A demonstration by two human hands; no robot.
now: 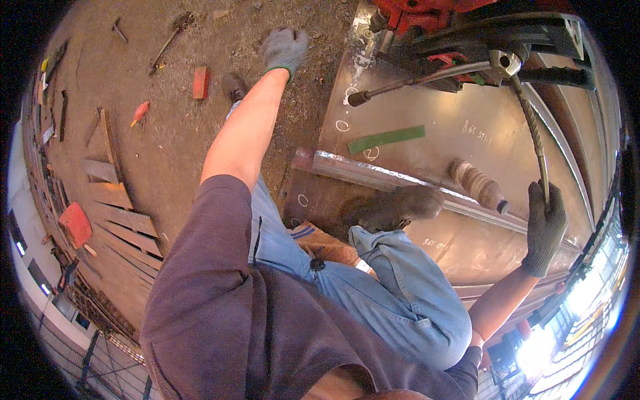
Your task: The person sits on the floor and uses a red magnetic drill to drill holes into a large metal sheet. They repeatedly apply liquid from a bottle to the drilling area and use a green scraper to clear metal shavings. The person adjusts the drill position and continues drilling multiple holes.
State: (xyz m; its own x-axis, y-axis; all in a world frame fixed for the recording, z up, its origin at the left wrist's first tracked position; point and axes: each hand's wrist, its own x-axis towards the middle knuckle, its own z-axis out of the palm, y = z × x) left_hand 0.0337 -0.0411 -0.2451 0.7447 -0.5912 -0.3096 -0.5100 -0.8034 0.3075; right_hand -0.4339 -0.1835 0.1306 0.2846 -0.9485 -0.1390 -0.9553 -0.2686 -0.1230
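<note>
My right hand [547, 223], in a grey knit glove, is wrapped round a ribbed metal lever [533, 127]. The lever runs up to a shiny hub [505, 63] on a red and black machine [417, 17]. From the same hub a second metal handle [427, 77] reaches left to a dark end. My left hand [285, 50], also gloved in grey, is stretched out over the dirt floor. Its fingers are curled away from view, so what they may hold is hidden. Below the machine lies a steel plate [427, 113] with chalk marks.
On the steel lie a green strip [387, 139] and a ribbed plastic bottle [477, 183]. My boot [393, 207] rests beside a raised steel edge [393, 175]. A red block [201, 83], a hammer [120, 30] and metal strips [127, 217] lie on the dirt at left.
</note>
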